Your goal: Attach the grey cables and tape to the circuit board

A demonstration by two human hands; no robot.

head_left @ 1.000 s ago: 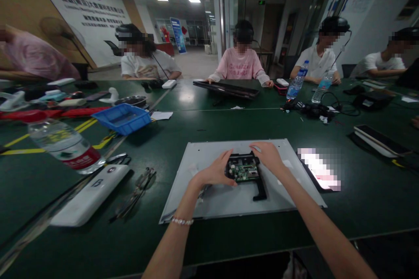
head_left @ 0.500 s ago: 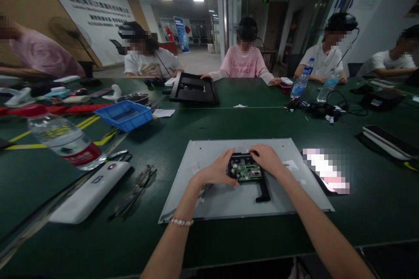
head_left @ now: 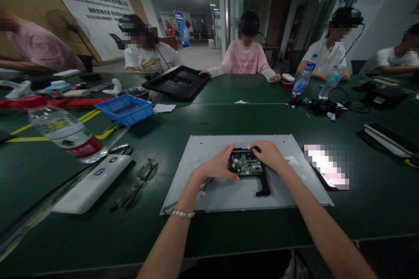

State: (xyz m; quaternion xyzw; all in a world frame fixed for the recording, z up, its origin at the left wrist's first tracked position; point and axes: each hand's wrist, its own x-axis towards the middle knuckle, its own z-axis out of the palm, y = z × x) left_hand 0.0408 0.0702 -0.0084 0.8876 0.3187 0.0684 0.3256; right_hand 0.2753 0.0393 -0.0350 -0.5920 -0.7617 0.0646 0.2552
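A green circuit board [head_left: 246, 167] sits in a black plastic bracket [head_left: 264, 186] on a flat grey-white panel [head_left: 225, 195]. My left hand [head_left: 216, 165] grips the bracket's left side, thumb near the board's lower edge and fingers along the upper left. At the upper right corner, my right hand [head_left: 271, 157] has its fingers bent and pressed together over the bracket's edge. A small dark piece shows at those fingertips; whether it belongs to the bracket I cannot tell. Thin wires [head_left: 205, 185] lie on the panel below my left hand.
Left of the panel lie a bundle of wires [head_left: 139, 183], a white power bank [head_left: 94, 183], a tilted water bottle [head_left: 70, 133] and a blue tray [head_left: 127, 110]. A lit phone [head_left: 327, 168] lies to the right. Opposite, a person's hand touches a black panel housing [head_left: 180, 83].
The person opposite has tipped the black housing lower and to the left. My hands keep their places on the bracket and board; the view has shifted slightly.
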